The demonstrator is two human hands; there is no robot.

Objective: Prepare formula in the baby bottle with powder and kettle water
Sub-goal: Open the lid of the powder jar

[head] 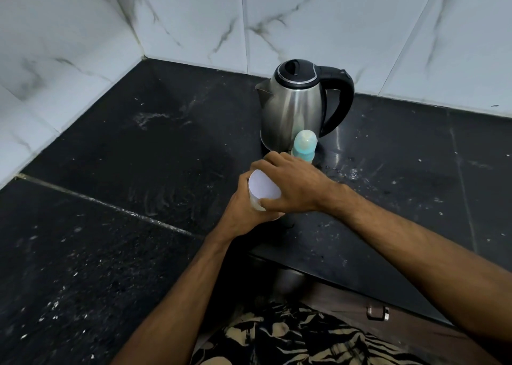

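Note:
A white container with a flat white lid (262, 188) stands on the black counter (138, 170) in front of me. My left hand (243, 212) grips its body from the near side. My right hand (291, 187) lies over its top, fingers curled round the lid's rim. Just behind my right hand stands the baby bottle (304, 145), with a teal collar and a clear cap over the teat; its lower part is hidden. The steel kettle (299, 101), black lid shut and black handle to the right, stands behind the bottle.
White marble-look wall tiles (194, 18) close the counter at the back and left. White specks and smears lie scattered over the black stone. A cabinet with a metal handle (377, 312) is below the counter's front edge on the right.

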